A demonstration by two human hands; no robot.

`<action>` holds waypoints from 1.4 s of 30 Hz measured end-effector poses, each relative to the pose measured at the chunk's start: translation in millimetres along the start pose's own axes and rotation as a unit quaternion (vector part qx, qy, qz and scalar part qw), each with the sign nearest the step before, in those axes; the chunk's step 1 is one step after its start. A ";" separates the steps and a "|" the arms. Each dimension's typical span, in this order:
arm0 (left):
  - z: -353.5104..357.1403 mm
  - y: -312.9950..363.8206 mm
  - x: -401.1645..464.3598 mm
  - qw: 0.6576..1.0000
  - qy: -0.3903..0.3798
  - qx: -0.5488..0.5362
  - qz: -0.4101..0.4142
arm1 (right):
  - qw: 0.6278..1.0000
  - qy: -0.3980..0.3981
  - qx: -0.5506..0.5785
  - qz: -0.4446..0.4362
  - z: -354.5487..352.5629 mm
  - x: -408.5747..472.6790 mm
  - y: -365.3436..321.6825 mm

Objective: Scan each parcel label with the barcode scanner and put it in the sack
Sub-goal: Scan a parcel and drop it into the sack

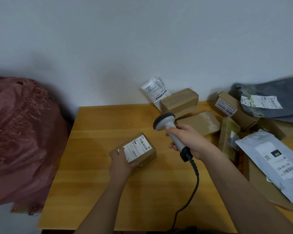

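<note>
Parcel in hand: small brown cardboard box (pixel 134 152) is lying on the wooden surface (pixel 95 125), near its middle, with its white label (pixel 139 148) facing up.
Left hand: the left hand (pixel 121 163) is grasping the box at its near corner, thumb lying on the edge of the label, fingers curling under the near side.
Right hand: the right hand (pixel 187 141) is clenching round the handle of the barcode scanner (pixel 170 129), holding it above the surface just right of the box.
Scanner: its dark-rimmed head is tilting up and to the left, beyond the box; its black cable (pixel 192 188) is trailing down toward the near edge of the surface.
Sack: a reddish woven sack (pixel 22 137) is slumping to the left of the surface, well apart from the box.
Waiting parcels: a taped brown box (pixel 179 100), a flatter taped parcel (pixel 201 122), a box marked 12V4A (pixel 227 105), a grey mailer (pixel 276 102), a white mailer (pixel 274 159) and a white pouch (pixel 155 90) leaning on the wall are crowding the far right of the surface.
</note>
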State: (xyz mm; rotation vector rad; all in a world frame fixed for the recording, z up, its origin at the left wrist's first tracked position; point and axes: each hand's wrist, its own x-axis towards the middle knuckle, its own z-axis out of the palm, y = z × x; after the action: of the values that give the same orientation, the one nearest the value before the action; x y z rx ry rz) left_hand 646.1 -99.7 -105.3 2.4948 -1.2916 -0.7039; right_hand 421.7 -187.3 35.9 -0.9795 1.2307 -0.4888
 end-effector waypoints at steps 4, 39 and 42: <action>-2.1 -2.9 7.3 0.993 -0.023 0.112 -0.009 | 1.000 -0.003 -0.012 0.002 2.9 -2.7 -4.3; 37.4 43.3 -8.7 0.972 -0.100 -0.176 -0.115 | 0.998 -0.039 0.029 -0.048 11.2 -58.2 -60.2; 39.7 42.4 -10.1 0.970 -0.093 -0.188 -0.119 | 0.998 -0.040 0.033 -0.047 12.6 -60.5 -60.6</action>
State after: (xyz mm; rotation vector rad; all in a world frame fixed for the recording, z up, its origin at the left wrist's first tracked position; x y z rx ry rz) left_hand 590.8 -115.8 -118.2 2.3265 -0.8174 -1.1446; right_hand 426.0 -167.8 120.1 -0.9940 1.0931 -0.5557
